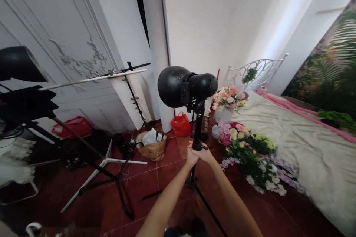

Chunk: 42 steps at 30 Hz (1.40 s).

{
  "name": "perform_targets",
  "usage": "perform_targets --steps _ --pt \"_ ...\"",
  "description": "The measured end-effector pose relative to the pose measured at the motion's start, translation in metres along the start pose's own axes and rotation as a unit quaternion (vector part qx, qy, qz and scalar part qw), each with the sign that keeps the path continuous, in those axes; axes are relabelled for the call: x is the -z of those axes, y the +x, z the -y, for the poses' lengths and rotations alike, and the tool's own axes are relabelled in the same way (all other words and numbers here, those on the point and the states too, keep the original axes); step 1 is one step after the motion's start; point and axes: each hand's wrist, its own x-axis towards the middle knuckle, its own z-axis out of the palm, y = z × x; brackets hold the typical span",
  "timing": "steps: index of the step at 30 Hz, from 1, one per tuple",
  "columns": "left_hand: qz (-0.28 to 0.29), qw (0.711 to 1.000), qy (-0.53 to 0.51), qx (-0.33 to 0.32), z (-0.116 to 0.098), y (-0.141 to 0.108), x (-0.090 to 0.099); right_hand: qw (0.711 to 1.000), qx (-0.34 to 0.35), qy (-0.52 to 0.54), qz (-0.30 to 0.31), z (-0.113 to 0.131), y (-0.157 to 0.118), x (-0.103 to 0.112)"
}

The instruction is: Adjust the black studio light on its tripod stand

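A black studio lamp (178, 86) with a round reflector sits on top of a black stand (199, 126) in the middle of the view, its reflector turned to the left. Both my hands are closed round the stand's pole just below the lamp, at a black collar with a small lever. My left hand (191, 155) comes from the left side and my right hand (205, 152) from the right; they touch each other. The fingers are partly hidden behind the pole. Below them, the stand's black legs (208, 207) spread over the red tiled floor (144, 185).
Other light stands (111, 174) with spread legs crowd the left. A wicker basket (152, 150) and a red bag (181, 124) are on the floor ahead. Flower bunches (241, 140) lie beside a bed (314, 155) on the right.
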Motion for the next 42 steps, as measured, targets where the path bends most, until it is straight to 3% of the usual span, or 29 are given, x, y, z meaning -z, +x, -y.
perform_targets --steps 2,4,10,13,19,25,27,35,42 --pt "-0.007 0.999 -0.006 -0.034 0.006 0.002 0.000 1.000 -0.001 0.009 0.026 0.001 0.003 0.004" --pt "-0.006 0.998 -0.012 -0.060 0.011 0.004 0.000 1.000 -0.004 0.006 0.012 0.001 0.003 0.002" --pt "-0.004 0.996 0.001 -0.084 0.006 0.004 0.004 0.991 -0.024 -0.015 -0.131 0.013 -0.001 -0.019" --pt "-0.004 0.997 0.013 -0.080 0.003 0.003 0.006 0.988 -0.015 -0.008 -0.155 0.032 0.003 -0.021" --pt "0.000 0.997 0.054 -0.061 0.005 -0.001 0.008 0.990 0.008 -0.037 -0.139 0.091 0.026 0.002" --pt "-0.008 0.996 0.077 -0.044 -0.001 -0.003 0.010 0.998 0.034 -0.055 -0.023 0.136 0.047 0.027" --pt "-0.010 0.996 0.074 -0.038 -0.002 -0.004 0.011 0.997 0.041 -0.062 -0.016 0.148 0.052 0.032" --pt "-0.019 0.993 0.109 -0.045 -0.002 -0.005 0.012 0.971 0.073 -0.128 -0.186 0.207 0.057 0.026" --pt "-0.025 0.995 0.095 -0.012 0.002 -0.002 0.009 0.966 0.085 -0.147 -0.195 0.213 0.054 0.025"
